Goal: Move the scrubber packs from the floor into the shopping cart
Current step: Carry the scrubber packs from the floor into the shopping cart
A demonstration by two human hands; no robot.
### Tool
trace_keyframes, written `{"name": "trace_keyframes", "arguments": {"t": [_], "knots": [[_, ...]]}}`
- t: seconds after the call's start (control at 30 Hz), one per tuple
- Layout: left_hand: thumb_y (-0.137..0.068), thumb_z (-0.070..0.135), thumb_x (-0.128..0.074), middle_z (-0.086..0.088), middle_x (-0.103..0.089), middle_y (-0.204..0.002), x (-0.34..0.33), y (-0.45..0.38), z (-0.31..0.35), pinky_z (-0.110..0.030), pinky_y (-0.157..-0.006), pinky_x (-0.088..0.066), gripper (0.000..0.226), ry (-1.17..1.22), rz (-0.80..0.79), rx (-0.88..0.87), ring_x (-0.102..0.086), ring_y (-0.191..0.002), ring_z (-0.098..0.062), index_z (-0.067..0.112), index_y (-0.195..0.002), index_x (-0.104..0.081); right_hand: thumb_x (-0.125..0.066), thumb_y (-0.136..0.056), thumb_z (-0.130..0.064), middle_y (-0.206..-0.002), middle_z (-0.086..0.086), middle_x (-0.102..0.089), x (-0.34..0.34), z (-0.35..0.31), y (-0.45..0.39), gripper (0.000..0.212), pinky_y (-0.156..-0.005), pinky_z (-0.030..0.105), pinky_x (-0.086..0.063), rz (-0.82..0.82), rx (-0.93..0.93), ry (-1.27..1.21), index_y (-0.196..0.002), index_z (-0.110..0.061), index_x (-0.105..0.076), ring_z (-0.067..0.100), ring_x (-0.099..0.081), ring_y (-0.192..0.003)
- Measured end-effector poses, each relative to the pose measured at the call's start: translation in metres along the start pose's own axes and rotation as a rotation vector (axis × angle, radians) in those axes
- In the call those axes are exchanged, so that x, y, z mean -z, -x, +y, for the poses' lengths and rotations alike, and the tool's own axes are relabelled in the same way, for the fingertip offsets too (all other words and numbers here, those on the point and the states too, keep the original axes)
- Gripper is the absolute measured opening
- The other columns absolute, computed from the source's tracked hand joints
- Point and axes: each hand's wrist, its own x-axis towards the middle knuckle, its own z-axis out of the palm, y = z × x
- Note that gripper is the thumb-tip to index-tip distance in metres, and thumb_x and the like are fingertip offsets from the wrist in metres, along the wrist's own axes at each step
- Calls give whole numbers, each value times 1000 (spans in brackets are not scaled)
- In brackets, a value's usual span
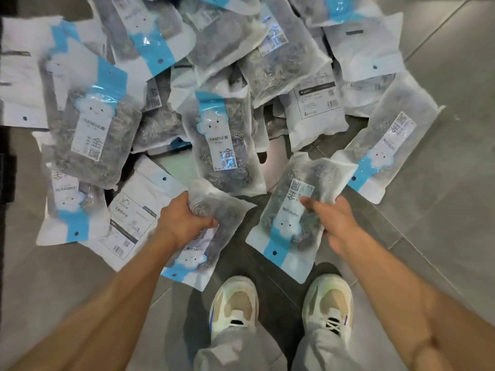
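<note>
Floor (442, 183) below, both hands grip scrubber packs.

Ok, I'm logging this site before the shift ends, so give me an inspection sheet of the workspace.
Surface: grey tiled floor, dim light.
Job's things: heap of scrubber packs on the floor; shopping cart not in view.
Clutter: nothing seen beyond the packs.
Hands: left hand grips one pack; right hand grips another pack.
Cables: nothing seen.
Surroundings: person's shoes near the heap; dark edge at left.
</note>
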Motion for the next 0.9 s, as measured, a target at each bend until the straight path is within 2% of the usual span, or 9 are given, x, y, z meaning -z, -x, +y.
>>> {"name": "trace_keyframes", "arguments": {"t": [0.1, 0.17, 0.3, 0.4, 0.53, 0.63, 0.7, 0.8, 0.9], "knots": [[-68, 32, -93, 1, -71, -112, 15, 26, 16, -37, -93, -49, 62, 102, 13, -57, -65, -106, -27, 26, -121, -62, -81, -84, -8, -118, 6, -68, 5, -20, 32, 55, -96, 52, -56, 12, 94, 12, -126, -13, -47, 25, -68, -108], [-69, 32, -93, 6, -71, -111, 33, 47, 32, -41, -96, -53, 60, 179, 34, -70, -67, -104, -23, 28, -120, -61, -80, -84, -6, -116, 4, -68, 14, -40, 60, 52, -98, 52, -55, 25, 166, 50, -124, -15, -48, 24, -68, -107], [-55, 39, -95, 9, -77, -101, 88, 101, 75, -47, -92, -59, 63, 352, 50, -95, -73, -97, -18, 30, -110, -66, -78, -84, -4, -107, 0, -75, 39, -97, 135, 40, -96, 49, -57, 31, 277, 81, -114, -21, -58, 22, -72, -100], [-63, 22, -96, 3, -79, -97, 147, 156, 118, -43, -87, -61, 53, 426, 56, -169, -75, -93, -20, 21, -108, -70, -77, -80, -7, -99, 1, -79, 59, -150, 205, 32, -93, 52, -59, 0, 346, 121, -107, -19, -66, 23, -75, -95], [-65, 16, -95, 3, -80, -87, 243, 254, 186, -44, -82, -62, 41, 456, 101, -294, -77, -83, -16, 19, -100, -73, -74, -81, -1, -92, 4, -80, 89, -235, 329, 25, -86, 47, -62, -55, 414, 115, -103, -12, -67, 24, -77, -90], [-67, 14, -93, 8, -79, -79, 324, 345, 241, -31, -69, -61, 35, 498, 137, -381, -75, -74, -7, 19, -96, -75, -73, -79, 4, -84, 6, -80, 113, -297, 436, 24, -72, 37, -59, -80, 489, 86, -101, -4, -68, 25, -77, -82], [-61, 22, -94, 9, -79, -80, 370, 409, 270, -34, -72, -62, 37, 517, 180, -451, -75, -76, -8, 23, -92, -76, -75, -77, 4, -80, 10, -79, 134, -332, 508, 22, -70, 34, -56, -82, 530, 65, -97, -1, -69, 27, -76, -77], [-47, 39, -90, 8, -79, -83, 433, 504, 305, -43, -78, -62, 42, 568, 263, -552, -76, -84, -15, 33, -86, -75, -78, -70, -1, -79, 14, -78, 163, -377, 617, 28, -72, 38, -57, -60, 614, -5, -97, -3, -69, 28, -73, -72], [-61, 21, -94, 7, -79, -85, 475, 592, 328, -40, -77, -62, 36, 627, 281, -665, -76, -87, -18, 28, -91, -74, -73, -74, 5, -76, 8, -78, 190, -402, 714, 25, -70, 38, -57, -73, 740, -92, -96, -5, -66, 27, -72, -70]]}}
